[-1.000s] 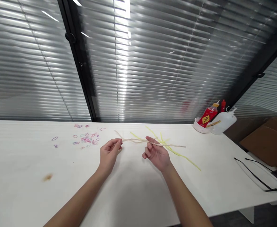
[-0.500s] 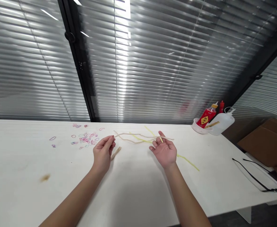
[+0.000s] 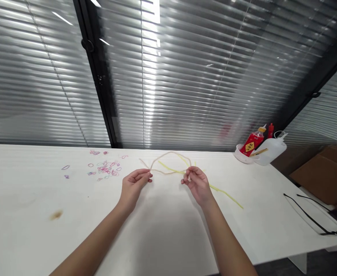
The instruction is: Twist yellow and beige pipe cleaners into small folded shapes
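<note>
Between my two hands stretches a beige pipe cleaner (image 3: 170,152), or a pair of them, bowed into a pointed oval. My left hand (image 3: 134,186) pinches its left end, where a short tail sticks out past the fingertips. At the right end my right hand (image 3: 197,185) closes thumb and fingers on the strands. Behind and beneath the oval lie yellow pipe cleaners (image 3: 227,195) on the white table, one reaching out to the right past my right wrist. Whether the oval is one strand or two I cannot tell.
Many small coloured rubber bands (image 3: 107,168) are scattered at the left back. A red bottle (image 3: 251,143) stands in a white bowl (image 3: 238,155) beside a white squeeze bottle (image 3: 273,149). Black glasses (image 3: 306,212) and a cardboard box (image 3: 320,172) are at the right. Window blinds rise behind the table.
My left hand has moved right, covering the tan bundle seen earlier. My right hand has closed from open fingers onto the beige strands, which now bow out into a wider oval.
</note>
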{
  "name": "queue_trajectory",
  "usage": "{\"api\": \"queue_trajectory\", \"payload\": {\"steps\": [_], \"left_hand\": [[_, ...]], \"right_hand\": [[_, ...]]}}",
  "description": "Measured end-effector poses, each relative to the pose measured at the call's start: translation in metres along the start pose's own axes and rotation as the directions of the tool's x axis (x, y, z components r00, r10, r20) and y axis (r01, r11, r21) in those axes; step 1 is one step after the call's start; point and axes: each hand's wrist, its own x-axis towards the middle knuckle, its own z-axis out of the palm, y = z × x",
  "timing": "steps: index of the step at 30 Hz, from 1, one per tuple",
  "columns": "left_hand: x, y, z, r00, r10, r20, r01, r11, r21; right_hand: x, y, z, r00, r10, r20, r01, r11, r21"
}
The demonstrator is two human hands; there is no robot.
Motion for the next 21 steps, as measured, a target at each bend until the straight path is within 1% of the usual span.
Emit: {"api": "queue_trajectory", "payload": {"steps": [3, 5, 7, 11, 15, 18, 21], "left_hand": [[-0.006, 0.000, 0.006, 0.996, -0.026, 0.090, 0.020, 0.998, 0.067], [-0.009, -0.001, 0.009, 0.992, -0.044, 0.121, 0.032, 0.994, 0.100], [-0.012, -0.003, 0.012, 0.986, -0.060, 0.153, 0.043, 0.993, 0.113], [-0.015, -0.009, 0.016, 0.977, -0.070, 0.203, 0.055, 0.995, 0.080], [-0.017, -0.012, 0.018, 0.974, -0.058, 0.218, 0.044, 0.997, 0.065], [-0.017, -0.014, 0.018, 0.970, -0.064, 0.235, 0.047, 0.996, 0.078], [-0.017, -0.015, 0.017, 0.966, -0.090, 0.242, 0.078, 0.995, 0.060]], "right_hand": [[-0.001, 0.007, 0.007, 0.998, -0.047, -0.034, 0.044, 0.995, -0.086], [-0.002, 0.012, 0.012, 0.995, -0.059, -0.080, 0.045, 0.985, -0.165], [-0.003, 0.018, 0.016, 0.993, -0.064, -0.097, 0.037, 0.966, -0.257], [-0.006, 0.030, 0.023, 0.998, -0.053, -0.039, 0.034, 0.922, -0.385], [-0.010, 0.041, 0.028, 0.999, -0.030, 0.032, 0.040, 0.913, -0.407], [-0.011, 0.046, 0.029, 1.000, 0.007, 0.013, -0.001, 0.916, -0.402], [-0.011, 0.048, 0.029, 1.000, -0.007, -0.002, 0.005, 0.908, -0.418]]}}
